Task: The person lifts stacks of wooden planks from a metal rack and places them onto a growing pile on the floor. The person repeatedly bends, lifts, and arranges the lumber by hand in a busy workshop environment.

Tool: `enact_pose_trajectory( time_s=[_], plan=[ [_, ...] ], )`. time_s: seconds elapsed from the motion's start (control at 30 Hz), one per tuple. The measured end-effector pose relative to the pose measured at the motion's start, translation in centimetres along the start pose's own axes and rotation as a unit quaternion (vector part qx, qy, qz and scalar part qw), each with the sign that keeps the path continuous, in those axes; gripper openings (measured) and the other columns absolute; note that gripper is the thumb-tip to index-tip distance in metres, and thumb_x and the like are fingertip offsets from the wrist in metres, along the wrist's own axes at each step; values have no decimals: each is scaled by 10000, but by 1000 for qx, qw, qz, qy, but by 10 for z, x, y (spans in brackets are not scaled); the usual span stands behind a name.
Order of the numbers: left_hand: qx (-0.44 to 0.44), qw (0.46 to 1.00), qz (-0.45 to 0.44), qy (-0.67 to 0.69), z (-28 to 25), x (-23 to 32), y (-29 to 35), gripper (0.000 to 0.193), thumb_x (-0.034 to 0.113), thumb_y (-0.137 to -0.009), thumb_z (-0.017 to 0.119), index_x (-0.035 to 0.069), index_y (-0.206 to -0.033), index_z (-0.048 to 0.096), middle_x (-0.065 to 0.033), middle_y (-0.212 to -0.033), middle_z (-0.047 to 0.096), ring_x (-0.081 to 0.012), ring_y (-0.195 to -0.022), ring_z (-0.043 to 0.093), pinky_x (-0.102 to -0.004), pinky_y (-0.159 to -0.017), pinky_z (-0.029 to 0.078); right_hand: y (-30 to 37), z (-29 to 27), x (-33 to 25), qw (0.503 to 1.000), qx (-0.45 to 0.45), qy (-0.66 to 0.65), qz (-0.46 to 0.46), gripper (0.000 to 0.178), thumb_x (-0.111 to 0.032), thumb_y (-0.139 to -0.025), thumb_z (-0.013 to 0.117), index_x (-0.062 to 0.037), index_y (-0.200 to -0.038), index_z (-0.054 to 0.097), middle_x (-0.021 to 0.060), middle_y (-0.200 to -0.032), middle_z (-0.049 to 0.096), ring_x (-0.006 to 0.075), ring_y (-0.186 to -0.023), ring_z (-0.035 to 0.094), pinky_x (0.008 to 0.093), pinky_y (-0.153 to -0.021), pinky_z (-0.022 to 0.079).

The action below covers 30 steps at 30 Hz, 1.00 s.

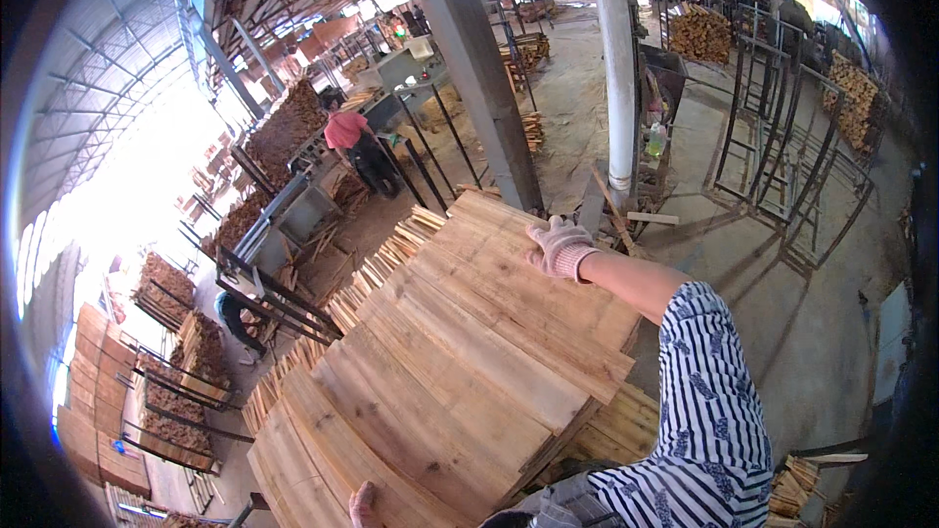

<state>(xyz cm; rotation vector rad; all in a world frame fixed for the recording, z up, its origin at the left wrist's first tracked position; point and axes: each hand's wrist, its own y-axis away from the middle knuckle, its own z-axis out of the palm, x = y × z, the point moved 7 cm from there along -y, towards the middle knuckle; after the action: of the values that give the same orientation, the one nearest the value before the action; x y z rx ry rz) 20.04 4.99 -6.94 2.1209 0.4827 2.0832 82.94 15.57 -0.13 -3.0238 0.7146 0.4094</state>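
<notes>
Gloved R hand (560, 247) on stacked wood bds (430, 332), L hand (363, 506) at near end, both grips unclear

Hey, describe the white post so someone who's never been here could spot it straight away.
Find the broad stack of wooden planks in the foreground. Beyond the gloved right hand at its far end stands the white post. It looks slim and round, unlike the thick, squared grey post to its left.

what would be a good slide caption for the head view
Gloved right hand and left hand on stacked wooden boards, a co-worker in pink standing beyond.
</notes>
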Motion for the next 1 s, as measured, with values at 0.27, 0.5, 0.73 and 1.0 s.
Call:
enact_pose_trajectory(
  time_s=[0.27, 0.5, 0.73, 1.0],
  plan=[
    [-27, 991, 10, 129, 53, 60, 38, 305, 130, -895, 661, 21, -1169, 581, -63, -971, 648, -190, -831, 648, -337, -707, 561, 69, -13, -118, 944, 134, -56, -296, 627, -546, -912, 603, -63, -1310, 565, 261, -1358, 539, 400, -1211, 540, 500, -1027, 418],
    [-177, 958, 210, -78, 171, 118, 91, 717, 78, -903, 683, 24, -1526, 332, -127, -1424, 490, -226, -1265, 483, -328, -1079, 393, 206, -28, -269, 858, -33, -500, -116, 917, -485, -846, 733, -55, -1545, 325, 248, -1368, 574, 359, -1236, 582, 404, -1032, 481],
    [-316, 938, 137, 31, 145, 112, 80, 610, 373, -1009, 595, 8, -1480, 463, -135, -1432, 544, -296, -1282, 537, -395, -1100, 441, 261, -13, -259, 663, 87, -729, -143, 839, -310, -848, 751, -25, -1531, 356, 257, -1476, 478, 363, -1380, 456, 418, -1166, 346],
    [-280, 941, 188, 12, 89, 139, 91, 662, 505, -1003, 539, 15, -1440, 449, -175, -1316, 594, -318, -1192, 593, -477, -1030, 497, 302, -3, -124, 576, 335, -745, -25, 841, -297, -887, 753, 22, -1539, 328, 198, -1375, 554, 246, -1186, 576, 345, -999, 503]
  ],
)
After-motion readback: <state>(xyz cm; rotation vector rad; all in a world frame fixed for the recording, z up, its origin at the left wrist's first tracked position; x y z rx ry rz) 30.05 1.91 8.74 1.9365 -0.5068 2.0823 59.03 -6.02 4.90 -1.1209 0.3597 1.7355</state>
